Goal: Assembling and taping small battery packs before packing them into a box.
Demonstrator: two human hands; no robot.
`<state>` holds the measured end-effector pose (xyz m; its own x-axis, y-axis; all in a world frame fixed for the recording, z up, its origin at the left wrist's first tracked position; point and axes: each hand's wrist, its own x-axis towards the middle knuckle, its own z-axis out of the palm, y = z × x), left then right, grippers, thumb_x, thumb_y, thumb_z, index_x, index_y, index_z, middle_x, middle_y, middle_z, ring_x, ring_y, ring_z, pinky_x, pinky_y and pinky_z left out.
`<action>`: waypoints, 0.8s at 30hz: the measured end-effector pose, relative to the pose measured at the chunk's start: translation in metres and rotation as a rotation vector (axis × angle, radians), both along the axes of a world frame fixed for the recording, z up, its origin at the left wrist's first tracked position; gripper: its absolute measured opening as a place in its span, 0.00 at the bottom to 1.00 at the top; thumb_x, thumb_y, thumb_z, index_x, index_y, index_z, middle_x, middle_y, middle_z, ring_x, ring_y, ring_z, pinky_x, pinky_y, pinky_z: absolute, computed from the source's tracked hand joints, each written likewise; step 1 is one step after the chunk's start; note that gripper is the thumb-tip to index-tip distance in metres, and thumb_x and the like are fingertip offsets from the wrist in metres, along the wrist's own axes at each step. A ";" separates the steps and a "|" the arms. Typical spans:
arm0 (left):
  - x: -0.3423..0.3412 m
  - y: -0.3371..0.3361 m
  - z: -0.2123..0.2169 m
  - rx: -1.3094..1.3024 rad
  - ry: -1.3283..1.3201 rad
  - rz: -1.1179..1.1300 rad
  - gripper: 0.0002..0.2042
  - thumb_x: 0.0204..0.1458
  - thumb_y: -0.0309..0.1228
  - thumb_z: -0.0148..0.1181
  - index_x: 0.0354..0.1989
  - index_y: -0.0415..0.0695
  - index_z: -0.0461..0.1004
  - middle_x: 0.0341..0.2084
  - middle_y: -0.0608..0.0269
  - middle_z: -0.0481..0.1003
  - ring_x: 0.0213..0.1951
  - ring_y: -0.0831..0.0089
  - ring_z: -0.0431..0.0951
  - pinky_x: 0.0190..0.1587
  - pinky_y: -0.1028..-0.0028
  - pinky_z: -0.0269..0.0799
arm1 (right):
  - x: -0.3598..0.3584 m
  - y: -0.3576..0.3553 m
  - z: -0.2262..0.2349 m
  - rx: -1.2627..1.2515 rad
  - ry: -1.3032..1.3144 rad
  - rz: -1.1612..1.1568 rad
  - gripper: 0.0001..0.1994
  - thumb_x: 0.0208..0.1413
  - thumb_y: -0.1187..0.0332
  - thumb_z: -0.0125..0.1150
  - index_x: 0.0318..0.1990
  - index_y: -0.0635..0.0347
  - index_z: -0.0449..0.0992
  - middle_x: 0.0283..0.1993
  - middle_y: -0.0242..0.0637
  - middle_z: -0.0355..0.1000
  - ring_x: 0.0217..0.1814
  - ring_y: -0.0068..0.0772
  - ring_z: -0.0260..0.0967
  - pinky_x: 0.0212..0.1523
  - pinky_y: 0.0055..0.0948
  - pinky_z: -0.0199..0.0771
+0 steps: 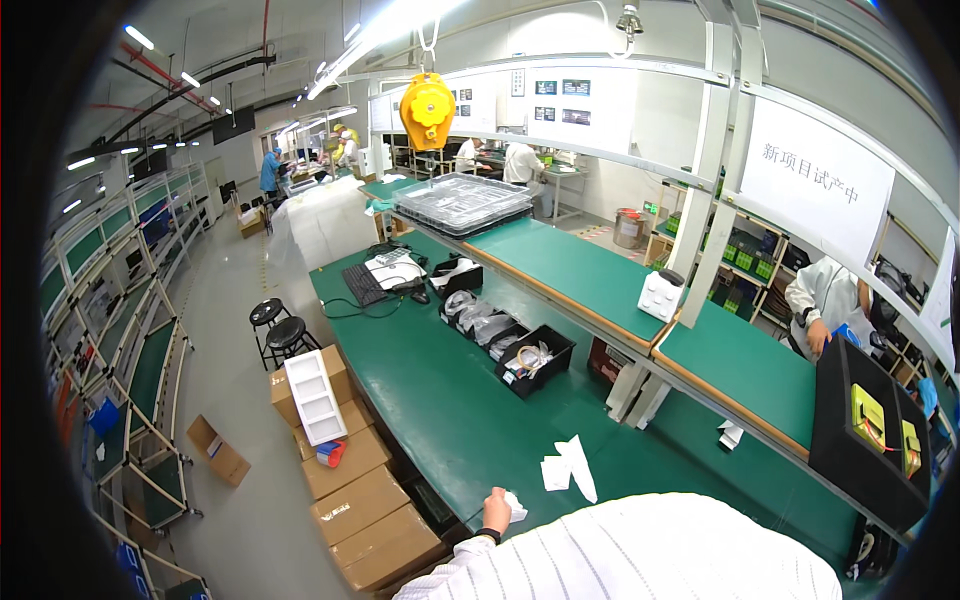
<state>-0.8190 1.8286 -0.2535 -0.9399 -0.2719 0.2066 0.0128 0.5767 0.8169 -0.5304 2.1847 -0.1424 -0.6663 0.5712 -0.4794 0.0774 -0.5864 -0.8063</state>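
Observation:
My left hand (496, 512), with a black band at its wrist, is at the near left edge of the green worktable (420, 400). Its fingers are closed round a crumpled white wipe (515, 507), which seems to rest against the tabletop. Beyond it, a little to the right, white paper-like sheets (573, 468) lie flat on the green surface. My right hand is not in view; my white striped sleeve and body (640, 550) fill the lower middle.
Black bins (535, 362) with bagged parts and a keyboard (363, 284) are on the table. A raised shelf (560, 265) carries plastic trays (465, 203) and a black box (862, 440). Cardboard boxes (375, 515) are stacked at left. Another person's hand (818, 336) is at far right.

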 end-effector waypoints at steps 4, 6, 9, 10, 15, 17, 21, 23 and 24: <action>0.005 0.006 0.025 0.104 0.065 -0.067 0.08 0.61 0.26 0.49 0.33 0.34 0.72 0.25 0.38 0.77 0.33 0.41 0.78 0.36 0.50 0.73 | 0.019 -0.006 -0.012 -0.065 -0.013 -0.097 0.10 0.64 0.65 0.58 0.41 0.65 0.74 0.31 0.32 0.71 0.30 0.24 0.68 0.28 0.22 0.67; 0.006 0.010 0.033 0.137 -0.016 -0.031 0.14 0.63 0.31 0.48 0.29 0.33 0.72 0.26 0.37 0.76 0.33 0.41 0.78 0.35 0.49 0.72 | 0.031 -0.006 -0.023 -0.100 -0.021 -0.147 0.09 0.64 0.67 0.58 0.41 0.66 0.74 0.32 0.33 0.71 0.30 0.24 0.68 0.28 0.21 0.68; 0.009 0.007 0.041 0.013 -0.091 0.026 0.22 0.61 0.42 0.54 0.27 0.31 0.74 0.26 0.38 0.78 0.32 0.44 0.80 0.36 0.55 0.75 | 0.060 -0.005 -0.048 -0.149 -0.042 -0.225 0.08 0.64 0.68 0.58 0.41 0.66 0.73 0.33 0.33 0.72 0.31 0.25 0.68 0.28 0.21 0.68; 0.014 0.008 0.054 0.051 -0.130 0.010 0.24 0.59 0.45 0.57 0.27 0.30 0.75 0.26 0.39 0.78 0.32 0.45 0.81 0.37 0.57 0.75 | 0.067 0.005 -0.070 -0.150 -0.045 -0.231 0.08 0.64 0.68 0.58 0.41 0.66 0.73 0.33 0.33 0.72 0.31 0.25 0.68 0.28 0.21 0.68; 0.007 0.003 0.042 0.537 -0.299 -0.136 0.12 0.53 0.32 0.62 0.35 0.32 0.80 0.25 0.41 0.79 0.32 0.52 0.83 0.37 0.60 0.77 | 0.066 -0.013 -0.037 -0.166 0.009 -0.242 0.08 0.64 0.68 0.57 0.41 0.66 0.73 0.33 0.35 0.71 0.31 0.27 0.68 0.29 0.22 0.69; 0.009 0.012 0.071 0.305 -0.217 -0.045 0.10 0.54 0.27 0.58 0.33 0.30 0.78 0.28 0.37 0.78 0.35 0.45 0.81 0.39 0.55 0.75 | 0.072 -0.010 -0.050 -0.207 0.043 -0.296 0.07 0.64 0.69 0.57 0.42 0.65 0.73 0.33 0.35 0.70 0.32 0.27 0.68 0.29 0.21 0.69; 0.011 0.011 0.075 0.058 -0.053 0.034 0.10 0.56 0.28 0.55 0.31 0.31 0.77 0.30 0.33 0.76 0.38 0.37 0.77 0.40 0.50 0.72 | 0.073 -0.001 -0.081 -0.096 0.043 -0.300 0.06 0.64 0.70 0.56 0.42 0.64 0.72 0.33 0.34 0.70 0.32 0.26 0.67 0.30 0.21 0.69; 0.021 0.002 0.072 0.043 -0.076 0.065 0.11 0.57 0.29 0.54 0.31 0.31 0.77 0.30 0.33 0.76 0.38 0.37 0.77 0.40 0.50 0.72 | 0.075 0.025 -0.126 0.478 0.339 -0.074 0.06 0.64 0.71 0.57 0.42 0.64 0.71 0.34 0.34 0.71 0.32 0.27 0.67 0.30 0.21 0.69; 0.027 -0.004 0.067 0.028 -0.093 0.085 0.12 0.57 0.29 0.54 0.32 0.31 0.77 0.30 0.33 0.76 0.37 0.37 0.77 0.39 0.49 0.72 | 0.076 0.025 -0.123 0.477 0.334 -0.053 0.06 0.64 0.71 0.57 0.42 0.64 0.71 0.34 0.34 0.71 0.32 0.27 0.67 0.30 0.21 0.69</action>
